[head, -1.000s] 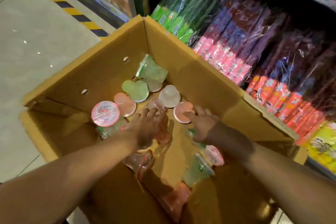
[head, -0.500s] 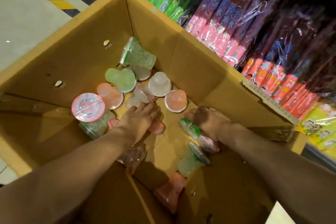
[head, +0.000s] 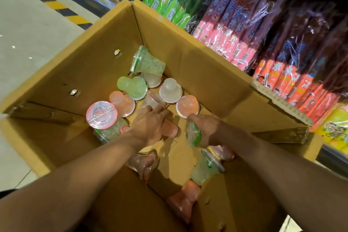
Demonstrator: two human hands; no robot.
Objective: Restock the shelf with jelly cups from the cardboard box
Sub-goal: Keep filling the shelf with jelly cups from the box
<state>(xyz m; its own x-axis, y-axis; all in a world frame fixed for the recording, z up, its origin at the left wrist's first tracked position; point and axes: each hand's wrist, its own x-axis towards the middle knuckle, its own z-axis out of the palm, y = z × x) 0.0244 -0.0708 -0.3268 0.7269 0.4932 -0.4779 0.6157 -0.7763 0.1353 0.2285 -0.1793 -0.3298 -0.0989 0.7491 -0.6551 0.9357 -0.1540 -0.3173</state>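
Both hands reach down to the floor of the cardboard box [head: 90,66]. The right hand [head: 209,128] curls round a green-lidded jelly cup [head: 193,133] near the middle of the box floor; its fingers are mostly hidden behind the cup and the back of the hand, so the grip itself is hard to read. The left hand [head: 150,126] lies palm down with fingers stretched forward, resting on a pink jelly cup [head: 172,130] that shows only at its rounded end; whether the fingers grip anything underneath cannot be told.

More jelly cups lie loose around the hands. Toward the far corner sits a green cup on its side [head: 147,61], then an upturned green cup [head: 132,87], a clear cup [head: 170,90] and two upturned pink ones [head: 122,102] [head: 188,106]. By the left wall a cup shows its pink-rimmed lid [head: 101,114], with another cup half covered beneath it. Toward the near edge lie a tipped clear-and-red cup [head: 145,164], a green cup on its side [head: 205,169], and a pink cup [head: 183,201] in deep shadow, its outline blurred. The near wall of the box is cut off by the forearms.

Just beyond the far right wall of the box, a shelf [head: 278,98] carries cellophane-wrapped packs [head: 235,30] in green, pink and orange, their tops lost in darkness.
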